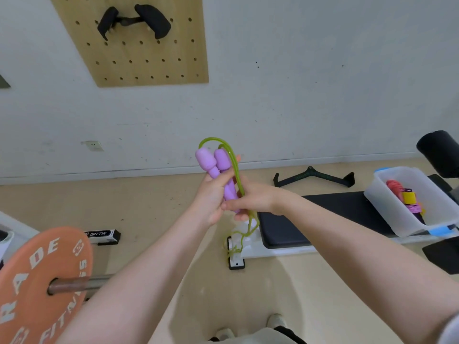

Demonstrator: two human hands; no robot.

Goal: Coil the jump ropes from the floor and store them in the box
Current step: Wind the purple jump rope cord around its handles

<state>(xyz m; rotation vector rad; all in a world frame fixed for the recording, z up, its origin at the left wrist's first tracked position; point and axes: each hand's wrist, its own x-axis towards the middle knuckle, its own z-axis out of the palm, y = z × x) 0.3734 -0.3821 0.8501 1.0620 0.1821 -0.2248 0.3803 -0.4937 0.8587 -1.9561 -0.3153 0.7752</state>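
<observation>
- Nearest, two bare forearms are reaching forward from the bottom edge, above two pale shoes point(275, 320) standing on the smooth beige floor point(159, 207), which is lying open between the person and the wall.
- At the lower left edge, one round orange weight plate point(41, 284) with white lettering is sitting on a metal bar point(82, 284).
- The left hand point(211, 197) is gripping two smooth purple jump rope handles point(224, 175) side by side, fingers curled round them, bulbous ends pointing up.
- The right hand point(250, 198) is closing round the lower handles and pinching the thin, glossy green rope point(234, 165), which is arching over the handle tops.
- Below the hands, the rest of the rope is hanging in a loose tangle in front of the near end of one black padded bench point(323, 214).
- On the bench at the right is sitting one translucent plastic box point(387, 202) with blue clips; it is holding bundled ropes in red, yellow and pink point(407, 197), too jumbled to count.
- Beyond the bench, one black V-shaped handle point(314, 176) is lying on the floor by the wall.
- Left, one small black-and-white carton point(103, 235) is lying on the floor.
- Farthest, on the white wall point(298, 83), one wooden pegboard point(139, 45) dotted with holes is carrying one black two-padded attachment point(134, 21).
</observation>
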